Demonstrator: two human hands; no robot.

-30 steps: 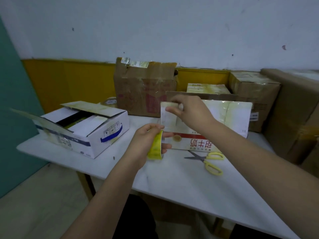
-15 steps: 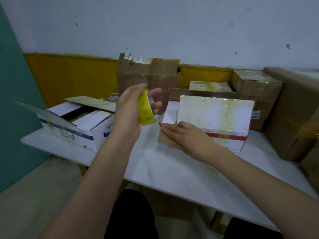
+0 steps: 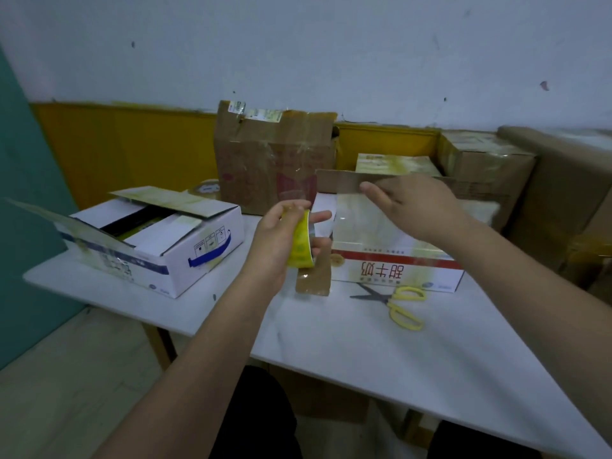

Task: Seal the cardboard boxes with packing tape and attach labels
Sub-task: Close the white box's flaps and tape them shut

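My left hand grips a yellow roll of packing tape above the white table, just left of the white box with red print. My right hand lies on that box's top with its fingers fairly straight. The box's brown side flap hangs down at its left end, under the roll. Whether a strip of tape runs from the roll to the box is unclear. A white and blue box with its top flaps open stands at the table's left.
Yellow-handled scissors lie in front of the red-print box. A second tape roll sits behind the open box. A tall brown carton and several taped cartons stand along the wall and at the right.
My left hand dropped with the roll from up high to beside the box's left end. My right hand rose from the side flap onto the box's top.
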